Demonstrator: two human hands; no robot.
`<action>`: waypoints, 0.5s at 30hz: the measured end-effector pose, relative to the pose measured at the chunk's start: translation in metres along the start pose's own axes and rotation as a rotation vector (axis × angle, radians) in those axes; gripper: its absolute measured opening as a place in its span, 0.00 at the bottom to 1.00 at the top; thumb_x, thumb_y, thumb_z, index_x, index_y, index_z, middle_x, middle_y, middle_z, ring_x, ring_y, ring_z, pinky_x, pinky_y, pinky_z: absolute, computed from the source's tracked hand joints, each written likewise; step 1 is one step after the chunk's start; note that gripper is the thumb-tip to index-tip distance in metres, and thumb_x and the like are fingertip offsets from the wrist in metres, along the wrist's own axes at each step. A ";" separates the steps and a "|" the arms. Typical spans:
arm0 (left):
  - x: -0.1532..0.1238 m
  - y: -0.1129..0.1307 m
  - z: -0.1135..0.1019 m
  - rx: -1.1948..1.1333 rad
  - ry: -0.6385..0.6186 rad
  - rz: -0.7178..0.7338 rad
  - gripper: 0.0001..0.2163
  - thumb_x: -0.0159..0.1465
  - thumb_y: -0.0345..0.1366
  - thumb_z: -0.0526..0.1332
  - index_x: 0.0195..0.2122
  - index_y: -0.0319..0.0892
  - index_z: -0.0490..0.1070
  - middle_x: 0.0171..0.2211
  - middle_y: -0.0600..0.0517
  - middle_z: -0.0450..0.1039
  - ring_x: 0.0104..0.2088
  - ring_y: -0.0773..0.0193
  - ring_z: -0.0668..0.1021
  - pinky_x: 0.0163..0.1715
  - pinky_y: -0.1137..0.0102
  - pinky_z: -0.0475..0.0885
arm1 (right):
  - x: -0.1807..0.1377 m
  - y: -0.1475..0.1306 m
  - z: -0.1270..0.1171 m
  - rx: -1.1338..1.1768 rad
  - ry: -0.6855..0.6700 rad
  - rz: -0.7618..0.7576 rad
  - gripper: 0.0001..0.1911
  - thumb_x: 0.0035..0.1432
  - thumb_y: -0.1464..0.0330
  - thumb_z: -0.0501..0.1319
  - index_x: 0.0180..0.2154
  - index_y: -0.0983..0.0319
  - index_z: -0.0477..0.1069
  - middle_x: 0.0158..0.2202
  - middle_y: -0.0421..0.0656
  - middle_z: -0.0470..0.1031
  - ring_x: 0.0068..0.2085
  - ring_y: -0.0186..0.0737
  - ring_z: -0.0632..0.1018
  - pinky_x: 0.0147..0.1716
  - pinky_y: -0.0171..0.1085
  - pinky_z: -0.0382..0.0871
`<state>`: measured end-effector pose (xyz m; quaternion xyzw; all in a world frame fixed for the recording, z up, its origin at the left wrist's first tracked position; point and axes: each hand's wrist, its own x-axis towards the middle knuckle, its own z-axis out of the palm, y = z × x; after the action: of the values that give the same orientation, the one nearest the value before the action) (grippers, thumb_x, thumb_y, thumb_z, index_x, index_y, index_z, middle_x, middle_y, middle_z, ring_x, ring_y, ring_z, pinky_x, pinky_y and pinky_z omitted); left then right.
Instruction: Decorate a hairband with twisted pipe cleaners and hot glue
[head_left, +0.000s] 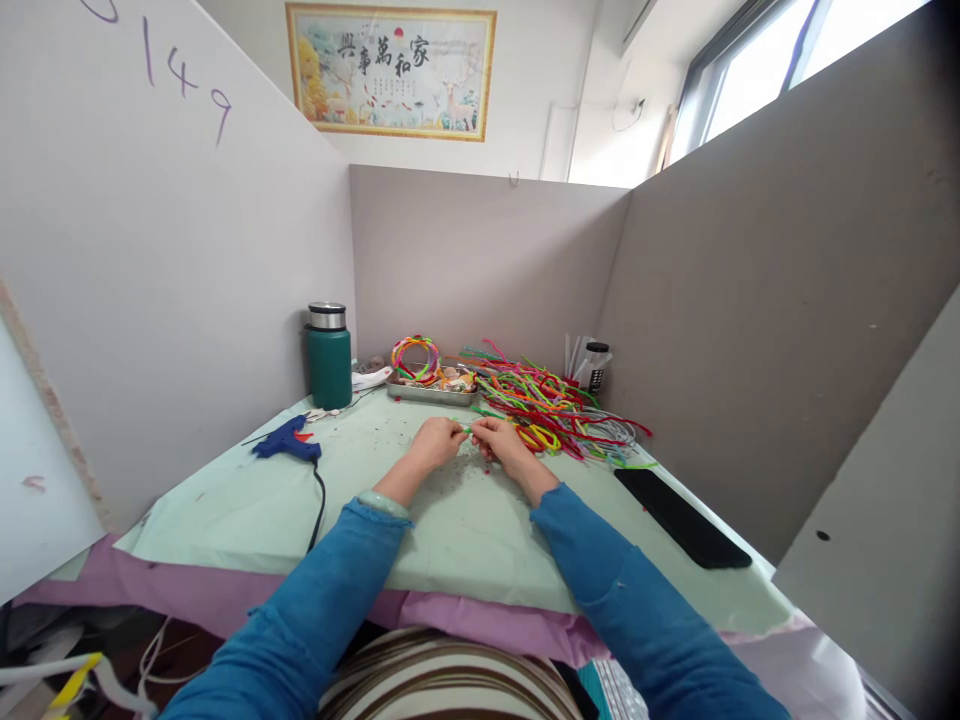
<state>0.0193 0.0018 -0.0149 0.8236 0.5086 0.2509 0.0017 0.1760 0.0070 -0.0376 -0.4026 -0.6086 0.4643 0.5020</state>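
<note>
In the head view both my hands meet over the middle of the table. My left hand (pixel 439 440) has thumb and fingers pinched on a small green pipe cleaner (pixel 466 430). From the other side, my right hand (pixel 501 443) pinches the same green piece, its fingertips close to those of the left. Most of the piece is hidden by my fingers. Just behind and right of my hands lies a loose heap of coloured pipe cleaners (pixel 536 395). Tiny scraps are scattered on the cloth beneath my hands.
A metal tray (pixel 431 393) holds small pieces and a multicoloured ring bundle (pixel 415 358). At left stand a green bottle (pixel 330 360) and a blue glue gun (pixel 289 440) with its cord. A black phone-like slab (pixel 681 518) lies right; a black-lidded jar (pixel 595 367) stands behind. Partitions enclose three sides.
</note>
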 end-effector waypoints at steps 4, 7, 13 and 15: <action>0.000 0.002 -0.001 0.011 -0.009 -0.011 0.15 0.61 0.39 0.53 0.29 0.38 0.77 0.29 0.47 0.76 0.28 0.65 0.71 0.29 0.73 0.60 | 0.001 0.001 0.000 0.002 0.012 -0.010 0.10 0.47 0.62 0.62 0.27 0.62 0.66 0.22 0.37 0.69 0.16 0.25 0.63 0.13 0.28 0.52; 0.000 0.003 -0.001 0.007 -0.015 -0.012 0.16 0.61 0.40 0.52 0.30 0.38 0.77 0.30 0.46 0.76 0.29 0.65 0.72 0.31 0.74 0.62 | 0.000 0.000 0.000 0.005 0.019 -0.015 0.11 0.46 0.61 0.62 0.27 0.62 0.66 0.22 0.37 0.69 0.16 0.25 0.63 0.13 0.28 0.52; 0.000 0.002 0.000 0.017 -0.026 0.008 0.16 0.62 0.37 0.50 0.30 0.38 0.77 0.31 0.45 0.76 0.31 0.64 0.73 0.32 0.73 0.63 | 0.000 -0.002 0.001 0.005 0.023 -0.020 0.12 0.46 0.61 0.63 0.26 0.63 0.66 0.21 0.37 0.69 0.15 0.26 0.62 0.13 0.29 0.51; 0.000 0.003 0.000 0.020 -0.030 0.008 0.15 0.62 0.36 0.50 0.30 0.38 0.77 0.31 0.45 0.76 0.31 0.64 0.73 0.33 0.73 0.63 | -0.001 -0.002 0.001 0.008 0.018 -0.026 0.12 0.46 0.60 0.62 0.26 0.62 0.65 0.21 0.37 0.68 0.16 0.25 0.62 0.13 0.29 0.51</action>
<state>0.0216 0.0006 -0.0143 0.8293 0.5076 0.2336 0.0001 0.1748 0.0057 -0.0354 -0.3968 -0.6074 0.4565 0.5150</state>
